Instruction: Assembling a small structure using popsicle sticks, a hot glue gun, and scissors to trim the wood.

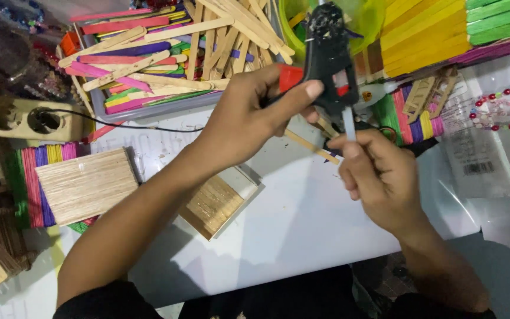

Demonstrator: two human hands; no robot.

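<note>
My left hand (249, 115) is gripping the black glue gun (327, 59); my right hand (379, 177) is pinching the glue stick (348, 124) at its near end.

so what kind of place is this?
Likely a home craft table. The left hand holds a black glue gun, the right hand feeds its glue stick, and a tray of coloured craft sticks sits behind.

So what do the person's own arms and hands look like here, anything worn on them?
Both forearms are bare. Dark, black-looking sleeves show only at the bottom edge, on the left arm and the right arm. The left hand and right hand are bare too: no gloves, rings, watch or bracelets visible.
</note>
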